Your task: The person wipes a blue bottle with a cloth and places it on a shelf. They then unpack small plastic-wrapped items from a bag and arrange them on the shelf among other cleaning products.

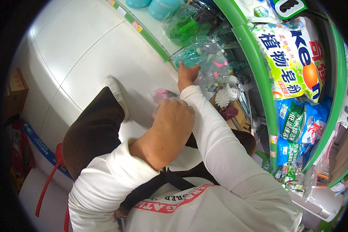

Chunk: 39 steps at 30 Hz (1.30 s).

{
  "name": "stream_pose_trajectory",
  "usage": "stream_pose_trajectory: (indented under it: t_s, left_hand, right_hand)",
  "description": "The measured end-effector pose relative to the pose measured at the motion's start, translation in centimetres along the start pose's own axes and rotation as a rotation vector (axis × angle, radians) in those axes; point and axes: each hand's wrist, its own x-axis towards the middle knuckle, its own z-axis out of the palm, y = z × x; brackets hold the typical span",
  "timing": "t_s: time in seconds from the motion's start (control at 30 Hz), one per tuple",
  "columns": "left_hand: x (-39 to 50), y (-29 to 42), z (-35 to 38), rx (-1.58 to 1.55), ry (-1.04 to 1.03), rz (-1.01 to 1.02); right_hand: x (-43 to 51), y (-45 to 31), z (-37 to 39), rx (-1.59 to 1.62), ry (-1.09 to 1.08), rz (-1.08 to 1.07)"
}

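My left hand is closed around a pink item in clear plastic wrap, most of it hidden by the fingers. I hold it low over the floor, close to my right wrist. Further out, my right hand is at the edge of the bottom shelf, against a clear plastic bag of spray bottles. Pink and grey spray heads show through the film. The thumb stands apart, but the fingertips are partly hidden, so a grip on the bag cannot be made out.
White toilet brushes lie beside the bag, with a green wrapped item behind it. A green-edged shelf with washing powder bags rises on the right. A red stool and a cardboard box stand left on the tiled floor.
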Motion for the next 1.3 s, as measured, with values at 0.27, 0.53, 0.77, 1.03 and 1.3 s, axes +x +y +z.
stream_pose_trajectory:
  t_s: [0.27, 0.53, 0.77, 1.03, 1.3]
  left_hand:
    - [0.3, 0.3, 0.2, -0.021, -0.068, -0.036]
    - [0.1, 0.2, 0.3, -0.004, -0.022, -0.027]
    - [0.3, 0.4, 0.7, -0.013, -0.017, -0.042]
    - [0.3, 0.5, 0.4, 0.037, -0.053, -0.034]
    - [0.4, 0.3, 0.3, -0.037, -0.084, -0.041]
  right_hand:
    - [0.0, 0.2, -1.2, -0.356, 0.003, -0.171]
    - [-0.5, 1.2, -1.3, -0.309, 0.035, -0.282]
    - [4.0, 2.9, -1.7, 0.013, -0.321, -0.391]
    - [1.6, 2.4, -2.0, -0.263, -0.012, -0.525]
    - [1.1, 0.9, -0.8, -0.259, -0.003, -0.343]
